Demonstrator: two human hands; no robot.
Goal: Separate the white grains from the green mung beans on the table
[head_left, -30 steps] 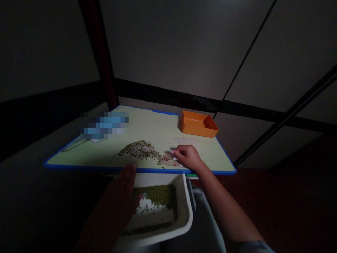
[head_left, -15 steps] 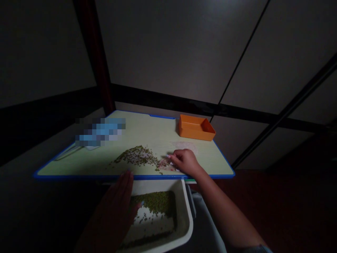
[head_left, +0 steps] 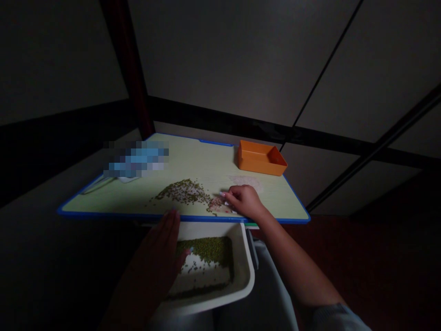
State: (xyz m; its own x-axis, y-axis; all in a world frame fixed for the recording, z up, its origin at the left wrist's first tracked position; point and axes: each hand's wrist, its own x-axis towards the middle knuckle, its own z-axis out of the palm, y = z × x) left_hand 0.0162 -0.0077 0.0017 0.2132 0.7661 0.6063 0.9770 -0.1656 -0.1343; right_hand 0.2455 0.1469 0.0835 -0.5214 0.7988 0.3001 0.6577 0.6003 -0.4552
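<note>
My right hand (head_left: 245, 200) rests on the table, thumb and forefinger pinched together; what they hold, if anything, is too small to make out. A bit of something white shows under its fingers. Just left of it lies a small patch of reddish grains (head_left: 216, 202). Beyond that spreads a loose heap of small green beans (head_left: 184, 190) mixed with pale grains. My left hand (head_left: 161, 248) is stretched flat, in shadow, with fingertips at the table's front edge and thumb over a white bin (head_left: 248, 271). Many green beans (head_left: 212, 248) lie inside this bin.
The pale table (head_left: 203, 161) has a blue rim. An orange open box (head_left: 262, 161) stands at its back right, with a thin patch of pale grains (head_left: 247, 181) in front. A blurred-out blue object (head_left: 138, 158) lies at the left. Wall panels rise behind.
The view tips slightly down and back up. Both hands keep nearly the same places and poses; the right hand stays by the reddish grains. The heap looks about the same.
</note>
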